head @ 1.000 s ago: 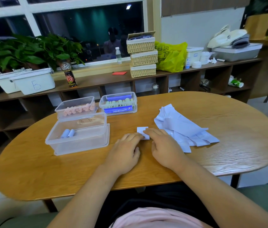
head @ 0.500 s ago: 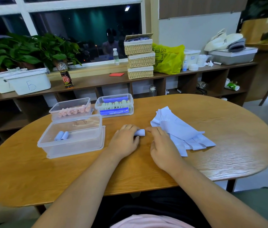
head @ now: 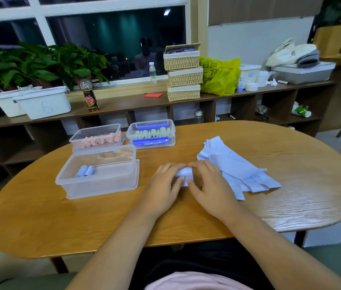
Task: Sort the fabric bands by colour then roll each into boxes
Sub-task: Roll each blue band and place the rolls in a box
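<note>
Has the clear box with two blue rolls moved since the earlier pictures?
No. The clear box sits directly in front of the pink-roll box, just as before.

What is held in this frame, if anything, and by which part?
A pale blue band roll, lying on the table: the left hand pinches its left end, the right hand its right end.

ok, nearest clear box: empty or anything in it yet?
Not empty. Two light blue rolls lie side by side near the left end of the nearest clear box; the rest holds nothing.
</note>
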Motion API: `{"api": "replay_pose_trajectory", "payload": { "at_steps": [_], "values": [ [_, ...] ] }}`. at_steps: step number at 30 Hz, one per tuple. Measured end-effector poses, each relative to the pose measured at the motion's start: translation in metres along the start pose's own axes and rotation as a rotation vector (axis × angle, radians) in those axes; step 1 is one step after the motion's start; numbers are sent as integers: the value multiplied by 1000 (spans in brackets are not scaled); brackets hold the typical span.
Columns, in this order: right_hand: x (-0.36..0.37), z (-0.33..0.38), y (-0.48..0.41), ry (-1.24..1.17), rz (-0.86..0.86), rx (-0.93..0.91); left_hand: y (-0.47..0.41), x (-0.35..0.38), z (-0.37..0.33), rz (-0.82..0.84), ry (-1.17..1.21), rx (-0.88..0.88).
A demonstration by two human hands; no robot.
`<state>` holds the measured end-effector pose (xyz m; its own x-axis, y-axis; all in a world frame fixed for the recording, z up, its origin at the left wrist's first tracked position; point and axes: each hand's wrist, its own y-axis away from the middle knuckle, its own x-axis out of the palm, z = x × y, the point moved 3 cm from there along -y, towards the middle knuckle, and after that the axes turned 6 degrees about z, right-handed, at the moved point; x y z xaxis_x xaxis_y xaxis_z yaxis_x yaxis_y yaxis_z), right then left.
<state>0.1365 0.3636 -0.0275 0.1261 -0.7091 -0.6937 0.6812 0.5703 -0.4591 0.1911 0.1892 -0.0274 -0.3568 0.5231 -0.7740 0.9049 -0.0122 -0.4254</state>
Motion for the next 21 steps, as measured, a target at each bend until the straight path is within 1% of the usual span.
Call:
{"api": "replay_pose_trajectory", "payload": {
  "at_steps": [4, 6, 10, 13, 14, 15, 17, 19, 21],
  "values": [
    [-3, 3, 0, 10, -25, -2, 9, -7, -5, -77, 255, -95],
    [-3, 4, 0, 9, -30, -7, 9, -10, -7, -103, 344, -112],
    [-5, 8, 1, 1, -30, -45, 9, -12, -10, -111, 379, -93],
    [-6, 13, 2, -2, -1, -119, 9, -11, -10, -95, 375, -76],
    [-5, 13, 2, -35, 14, -123, 10, -12, -10, -96, 386, -74],
    [-4, 13, 2, -110, 30, -97, 11, -13, -12, -96, 401, -72],
    [-5, 11, -1, -402, 71, 47, 15, -15, -16, -83, 405, -61],
    [-7, 11, -3, -727, 93, 187, 17, -16, -19, -54, 357, -40],
    [-8, 11, -4, -963, 133, 268, 16, -15, -22, -34, 276, -21]
  ]
}}
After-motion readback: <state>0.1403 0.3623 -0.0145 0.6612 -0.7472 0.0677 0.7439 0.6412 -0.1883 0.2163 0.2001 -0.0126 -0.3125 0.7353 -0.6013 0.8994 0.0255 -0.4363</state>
